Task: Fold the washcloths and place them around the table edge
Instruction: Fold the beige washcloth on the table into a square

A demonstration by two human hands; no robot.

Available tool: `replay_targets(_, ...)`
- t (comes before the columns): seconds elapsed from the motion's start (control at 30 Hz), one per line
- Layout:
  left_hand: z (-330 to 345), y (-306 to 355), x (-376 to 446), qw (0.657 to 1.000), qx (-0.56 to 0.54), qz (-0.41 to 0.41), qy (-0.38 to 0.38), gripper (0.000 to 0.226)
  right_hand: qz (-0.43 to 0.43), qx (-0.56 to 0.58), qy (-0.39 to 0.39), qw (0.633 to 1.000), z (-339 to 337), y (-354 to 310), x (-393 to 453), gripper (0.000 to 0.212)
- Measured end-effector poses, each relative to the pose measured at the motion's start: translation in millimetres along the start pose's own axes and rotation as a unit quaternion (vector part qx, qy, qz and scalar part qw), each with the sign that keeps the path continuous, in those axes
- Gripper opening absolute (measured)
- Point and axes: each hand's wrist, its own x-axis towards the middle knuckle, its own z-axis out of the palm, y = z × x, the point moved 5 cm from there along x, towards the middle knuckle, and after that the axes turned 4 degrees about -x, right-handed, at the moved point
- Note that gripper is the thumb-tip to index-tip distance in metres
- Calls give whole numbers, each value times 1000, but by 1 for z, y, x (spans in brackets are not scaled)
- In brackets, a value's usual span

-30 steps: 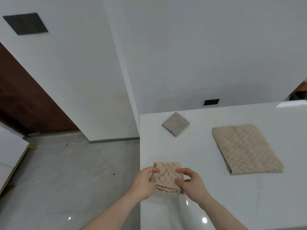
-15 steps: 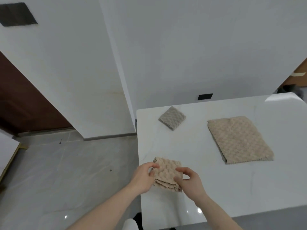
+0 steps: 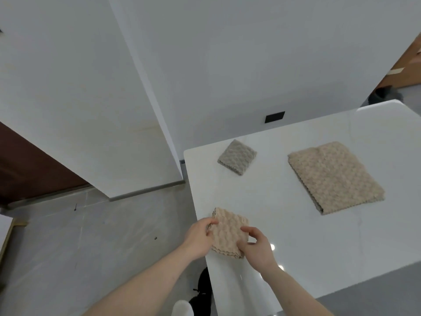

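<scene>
I see both hands on the small folded beige waffle-textured washcloth, in the lower middle of the frame. The left hand has its grip closed on the left edge of this cloth, the thumb on top and the other fingers under or behind it. The right hand pinches the right lower corner, with curled fingers above the cloth. The cloth lies at the left edge of the white glossy worktop, and its layered edges show at the lower side.

Above it, near the upper left corner of the worktop, lies a small folded grey-beige washcloth, well apart from the hands. To the right of the frame centre a larger beige washcloth, folded to a rectangle, lies flat on the worktop.

Left of the worktop I see the grey tiled floor, and behind it the white wall with a small black rectangular plate.
</scene>
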Motion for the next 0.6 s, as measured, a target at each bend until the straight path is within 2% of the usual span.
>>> replay_targets(0.3, -21, -20, 66, 999, 30, 26, -25, 59, 13, -29, 46, 998, 57, -12, 53, 48)
replay_targets(0.5, -25, -37, 78, 987, 93, 37, -123, 64, 14, -94, 3, 995, 81, 2, 70, 74)
replay_targets(0.6, -27, -38, 71, 983, 112, 59, -130, 67, -4, -122, -1, 993, 85, -7, 60, 66)
